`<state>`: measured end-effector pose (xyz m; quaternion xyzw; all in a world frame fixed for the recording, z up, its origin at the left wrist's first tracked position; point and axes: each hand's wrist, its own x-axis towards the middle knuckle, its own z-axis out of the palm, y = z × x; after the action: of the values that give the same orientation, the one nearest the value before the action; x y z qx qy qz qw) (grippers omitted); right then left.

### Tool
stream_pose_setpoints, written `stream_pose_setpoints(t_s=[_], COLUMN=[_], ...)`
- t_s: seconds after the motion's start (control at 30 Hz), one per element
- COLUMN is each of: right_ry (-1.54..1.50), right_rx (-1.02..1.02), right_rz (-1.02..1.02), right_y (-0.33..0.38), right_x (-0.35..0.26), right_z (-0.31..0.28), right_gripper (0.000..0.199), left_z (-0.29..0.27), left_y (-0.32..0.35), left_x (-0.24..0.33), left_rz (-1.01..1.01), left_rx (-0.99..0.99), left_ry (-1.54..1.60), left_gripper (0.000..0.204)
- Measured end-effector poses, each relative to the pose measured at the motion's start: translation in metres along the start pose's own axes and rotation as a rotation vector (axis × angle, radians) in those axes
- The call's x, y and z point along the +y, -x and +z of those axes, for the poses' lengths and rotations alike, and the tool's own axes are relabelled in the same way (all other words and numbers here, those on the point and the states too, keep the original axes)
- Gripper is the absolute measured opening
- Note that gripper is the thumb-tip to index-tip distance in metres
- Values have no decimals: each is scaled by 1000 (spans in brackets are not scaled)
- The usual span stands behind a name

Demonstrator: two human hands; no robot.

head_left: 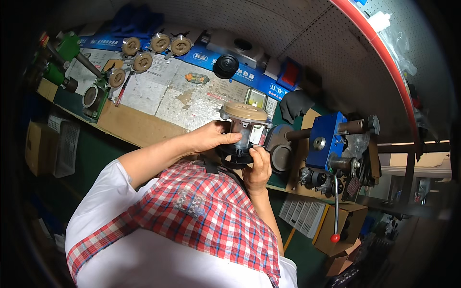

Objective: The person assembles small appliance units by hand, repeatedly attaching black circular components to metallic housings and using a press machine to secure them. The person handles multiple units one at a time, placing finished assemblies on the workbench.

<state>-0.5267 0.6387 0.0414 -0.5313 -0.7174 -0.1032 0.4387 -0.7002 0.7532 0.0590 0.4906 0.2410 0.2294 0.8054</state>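
A cylindrical housing (pixel 238 132) stands upright before my chest, with a round tan cap (pixel 245 111) on top, a clear-looking middle and a black lower part. My left hand (pixel 214 137) is closed round its left side, the thumb laid across the front. My right hand (pixel 258 168) is closed at the lower right of the housing, fingers curled and pinched by its black part. A thin dark piece seems to show at those fingertips; what they hold is too small to make out.
Several tan vented discs (pixel 181 45) lie at the bench's back left, near a green hand press (pixel 96 98). A blue lever press (pixel 326 141) with a red-knobbed handle (pixel 335 237) stands at right. A black round part (pixel 225 66) and a dark cloth (pixel 295 105) lie behind the housing.
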Motion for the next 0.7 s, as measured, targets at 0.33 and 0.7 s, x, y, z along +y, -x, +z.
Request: stream_pose_setpoints(t_s=[0.33,0.7], right_ry=[-190,-574], right_rx=[-6,-177], right_rz=[236,670], right_y=[37,27], right_x=[16,10], right_z=[-6,-21], right_gripper=[63,119], left_z=[13,42], left_y=[-19,-15], left_x=[-15,-3], left_rz=[-143,41], left_rx=[-120,237], left_ry=[246,-104], left_gripper=[50,43])
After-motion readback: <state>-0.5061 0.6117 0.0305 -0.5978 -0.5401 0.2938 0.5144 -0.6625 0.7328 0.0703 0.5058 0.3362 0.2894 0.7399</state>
